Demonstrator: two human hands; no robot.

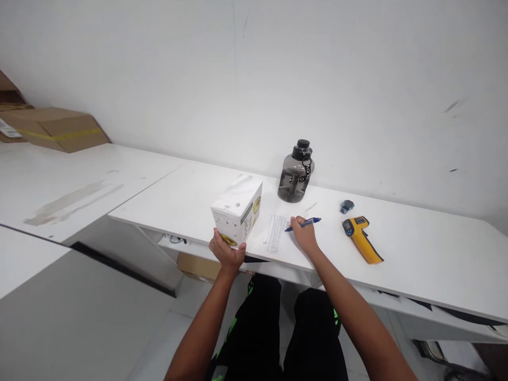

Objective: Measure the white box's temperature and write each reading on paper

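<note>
A white printed box (242, 209) with avocado-like pictures is tilted at the front edge of the white desk. My left hand (227, 251) grips its lower near end, thumb on one side and fingers on the other. Right of the box lies a sheet of paper (277, 234) covered in small lines of text or writing. My right hand (304, 233) rests beside the sheet, closed around a blue pen (311, 221). The pen tip points left, close to the sheet's right edge; whether it touches the paper I cannot tell.
Behind the sheet stands a dark translucent water bottle (294, 177). A yellow infrared thermometer (363, 239) lies to the right, with a small blue-black object (346, 206) behind it. A taped cardboard box (59, 129) sits far left. The desk (428, 254) backs onto a wall.
</note>
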